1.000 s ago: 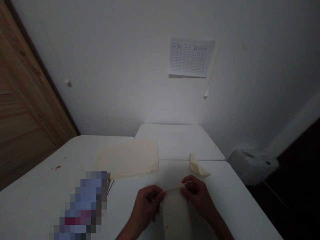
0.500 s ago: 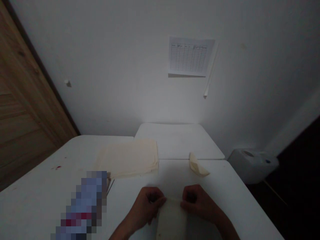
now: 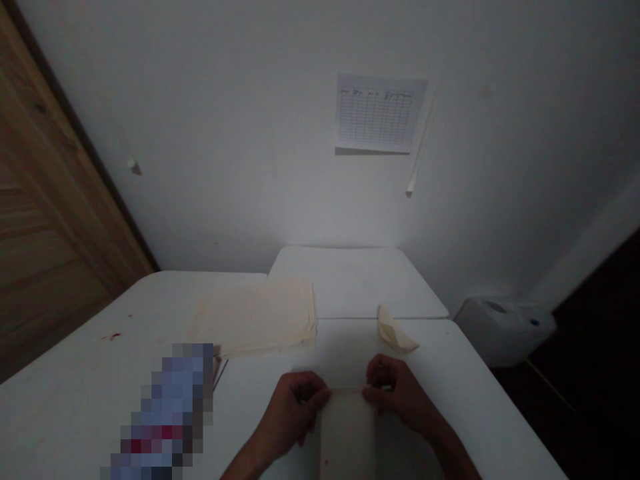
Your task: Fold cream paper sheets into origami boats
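Observation:
My left hand (image 3: 293,410) and my right hand (image 3: 397,397) both pinch the far edge of a pale cream sheet (image 3: 347,433) that lies on the white table (image 3: 75,393) right in front of me. The fingers of each hand are curled closed on a corner of that edge. The sheet runs down toward me between my forearms and out of the bottom of the view.
A stack of flat cream sheets (image 3: 260,317) lies on the table to the left. A small folded cream piece (image 3: 395,333) sits just beyond my right hand. A second white table (image 3: 357,280) stands against the wall, a white bin (image 3: 505,327) to the right, a wooden door (image 3: 45,213) at left.
Both hands first drew the sheet's far edge toward me, then pushed it slightly away again. Nothing else on the table moved.

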Motion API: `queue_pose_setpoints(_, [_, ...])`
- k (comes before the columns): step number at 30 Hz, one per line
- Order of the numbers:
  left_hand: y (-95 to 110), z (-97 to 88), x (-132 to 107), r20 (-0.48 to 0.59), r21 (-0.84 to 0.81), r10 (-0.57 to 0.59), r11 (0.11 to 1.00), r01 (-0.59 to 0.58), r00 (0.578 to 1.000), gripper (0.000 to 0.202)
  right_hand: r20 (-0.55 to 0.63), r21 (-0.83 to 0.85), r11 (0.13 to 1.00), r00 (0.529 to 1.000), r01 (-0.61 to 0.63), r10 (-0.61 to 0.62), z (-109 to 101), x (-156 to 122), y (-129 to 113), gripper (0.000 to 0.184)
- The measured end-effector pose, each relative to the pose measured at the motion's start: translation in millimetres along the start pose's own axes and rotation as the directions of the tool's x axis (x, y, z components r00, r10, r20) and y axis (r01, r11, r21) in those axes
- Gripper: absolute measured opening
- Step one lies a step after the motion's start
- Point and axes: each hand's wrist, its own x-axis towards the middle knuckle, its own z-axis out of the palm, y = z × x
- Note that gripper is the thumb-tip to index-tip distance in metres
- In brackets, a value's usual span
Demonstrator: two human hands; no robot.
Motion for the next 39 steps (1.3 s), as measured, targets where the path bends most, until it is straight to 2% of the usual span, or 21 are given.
queue_pose_setpoints(5, [-1.9, -0.9, 1.1, -0.047, 0.013, 0.020, 1.000, -0.020, 0.999, 0.040, -0.045, 0.044, 0.999, 0.999, 0.013, -0.011, -1.0, 2.3, 4.9, 0.032])
queue_pose_setpoints(12, [-5.5, -1.1, 3.9, -0.059, -0.019, 0.005, 1.000, -0.006, 0.998, 0.041, -0.111, 0.058, 0.998, 0.994, 0.029, -0.022, 1.0, 5.3, 3.7, 0.024])
queue_pose_setpoints(21, [-8.6, -0.8, 5.7, -0.070, -0.052, 0.008, 0.999, -0.012, 0.998, 0.039, -0.248, 0.138, 0.984, 0.966, 0.114, -0.077, 5.2, 10.5, 7.9, 0.022])
queue_pose_setpoints(26, [-11.1, -1.4, 6.0, -0.115, -0.064, 0.017, 0.998, -0.024, 0.993, 0.041, -0.221, 0.152, 0.983, 0.973, 0.104, -0.069, 2.1, 9.5, 7.6, 0.029])
queue_pose_setpoints(30, [-10.3, -1.1, 5.4, -0.145, -0.065, 0.043, 0.996, -0.053, 0.989, 0.042, -0.155, 0.057, 0.995, 0.986, 0.076, -0.067, 6.9, 7.5, 5.2, 0.027])
queue_pose_setpoints(39, [-14.9, 0.8, 8.6, -0.131, -0.054, 0.022, 0.998, -0.029, 0.991, 0.040, -0.226, -0.003, 0.998, 0.973, 0.057, -0.056, 14.1, 9.1, 9.2, 0.026])
